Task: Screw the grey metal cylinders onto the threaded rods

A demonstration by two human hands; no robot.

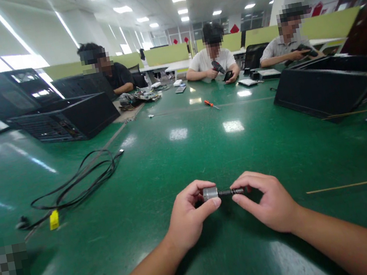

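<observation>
Near the front of the green table (159,160), my left hand (192,214) is closed around a short silver metal cylinder (211,193), thumb below and fingers above. From its right side a thin dark shaft (226,192) extends level, with what looks like a coil or thread near its far end. My right hand (267,198) pinches that far end between thumb and fingertips. A small reddish tip shows by the right fingers. The cylinder and shaft are in line; whether they are one piece I cannot tell.
A looped black cable (81,184) with a yellow tag (54,220) lies left. Black computer cases stand at left (77,118) and right (334,85). An orange screwdriver (210,103) lies farther back. Across the table a person (211,61) holds a power drill (218,67); others sit alongside.
</observation>
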